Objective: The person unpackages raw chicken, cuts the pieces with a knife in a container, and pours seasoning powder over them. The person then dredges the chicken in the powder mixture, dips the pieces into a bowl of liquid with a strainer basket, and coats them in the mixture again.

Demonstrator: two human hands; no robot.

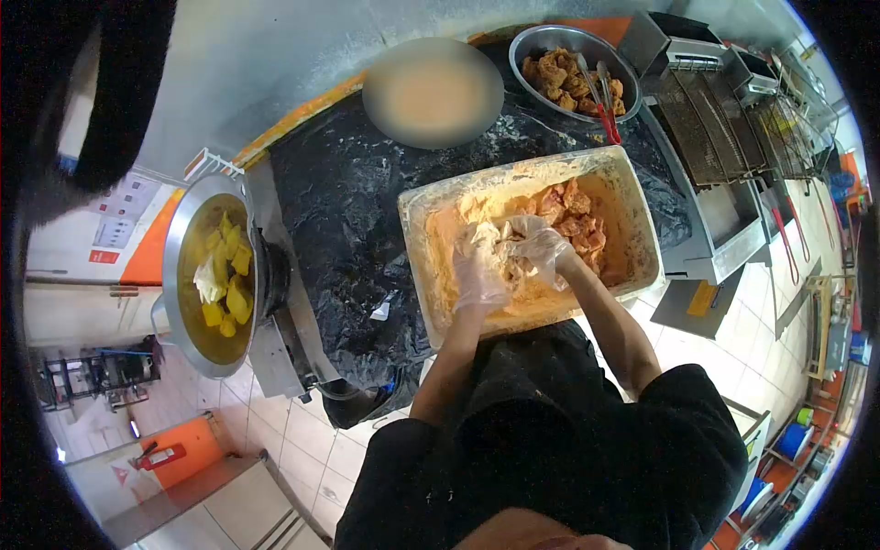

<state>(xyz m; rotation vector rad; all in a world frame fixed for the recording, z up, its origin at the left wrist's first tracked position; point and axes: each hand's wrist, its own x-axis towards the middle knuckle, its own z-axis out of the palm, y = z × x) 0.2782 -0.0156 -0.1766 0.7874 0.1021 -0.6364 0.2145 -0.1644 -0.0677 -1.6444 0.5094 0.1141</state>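
Note:
A large white tub (418, 266) holds pale flour (445, 234) on its left side and raw, reddish chicken pieces (577, 220) at its right. Both my hands are in clear plastic gloves inside the tub. My left hand (481, 275) is closed around a flour-coated piece (504, 249) over the flour. Close beside it, my right hand (541, 249) grips the same piece from the right, just left of the raw chicken. The glove and flour partly hide the fingers and the piece's outline.
A steel bowl (520, 48) of fried chicken with red-handled tongs (608, 119) stands behind the tub. Left is a wide pan (188, 341) of oil with yellow pieces. Black plastic sheeting (348, 220) covers the counter. Metal racks (706, 124) and a fryer (733, 215) stand right.

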